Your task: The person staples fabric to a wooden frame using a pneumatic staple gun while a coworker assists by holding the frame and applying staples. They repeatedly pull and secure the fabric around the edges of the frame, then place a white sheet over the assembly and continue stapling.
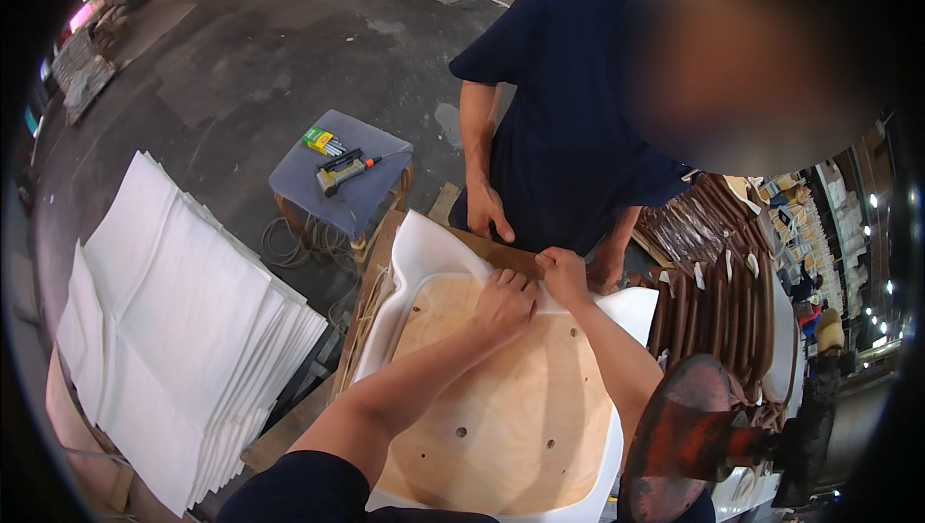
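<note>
My left hand [503, 306] presses flat on the far edge of the plywood seat board [501, 417], fingers spread on the white foam sheet [424, 248] folded over it. My right hand [562, 275] pinches that foam at the same edge, pulling it in. The board lies face down on the tabletop. I judge only this far edge is wrapped; sides look loose, and the staple gun [339, 172] sits on the grey stool [371, 197].

L hand [503, 303] flat, fingers spread; R hand [564, 275] fist-curled, forearms converging.
</note>
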The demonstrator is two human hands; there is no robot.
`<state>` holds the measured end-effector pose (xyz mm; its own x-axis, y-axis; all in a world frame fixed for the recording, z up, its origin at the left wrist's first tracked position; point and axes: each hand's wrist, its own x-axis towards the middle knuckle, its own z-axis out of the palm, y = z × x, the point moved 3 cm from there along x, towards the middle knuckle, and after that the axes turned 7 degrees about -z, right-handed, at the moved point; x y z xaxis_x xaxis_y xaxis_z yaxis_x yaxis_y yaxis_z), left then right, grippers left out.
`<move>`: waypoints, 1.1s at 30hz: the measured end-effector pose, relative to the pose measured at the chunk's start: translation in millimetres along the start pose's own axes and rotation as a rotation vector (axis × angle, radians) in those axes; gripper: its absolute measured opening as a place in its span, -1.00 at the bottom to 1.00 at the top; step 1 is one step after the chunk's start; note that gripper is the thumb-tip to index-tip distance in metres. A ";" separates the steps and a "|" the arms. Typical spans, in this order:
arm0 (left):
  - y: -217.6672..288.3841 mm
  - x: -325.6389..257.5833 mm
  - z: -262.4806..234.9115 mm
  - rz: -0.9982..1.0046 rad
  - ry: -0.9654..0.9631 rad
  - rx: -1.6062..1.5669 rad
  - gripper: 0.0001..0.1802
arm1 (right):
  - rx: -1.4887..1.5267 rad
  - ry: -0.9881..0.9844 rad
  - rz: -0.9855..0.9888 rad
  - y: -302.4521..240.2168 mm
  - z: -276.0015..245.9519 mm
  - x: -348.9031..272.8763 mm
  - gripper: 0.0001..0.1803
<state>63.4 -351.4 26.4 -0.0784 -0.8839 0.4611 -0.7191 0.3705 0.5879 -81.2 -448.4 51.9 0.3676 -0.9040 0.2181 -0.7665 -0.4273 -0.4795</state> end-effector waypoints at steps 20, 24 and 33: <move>1.2 7.2 1.8 -0.014 -0.102 0.036 -0.67 | -0.099 -0.624 0.123 63.4 -56.7 13.1 -0.68; -0.6 7.9 -1.9 -0.002 -0.121 0.041 -0.70 | 0.004 -0.395 0.149 59.3 -55.2 3.4 -0.73; -1.0 9.4 -4.0 0.043 -0.089 -0.001 -0.72 | -0.011 -0.144 0.142 55.9 -52.2 -12.8 -0.76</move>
<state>66.1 -358.9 32.8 -0.1702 -0.8890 0.4252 -0.7131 0.4089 0.5694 -156.2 -461.1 66.7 0.3267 -0.9448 0.0250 -0.8211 -0.2968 -0.4876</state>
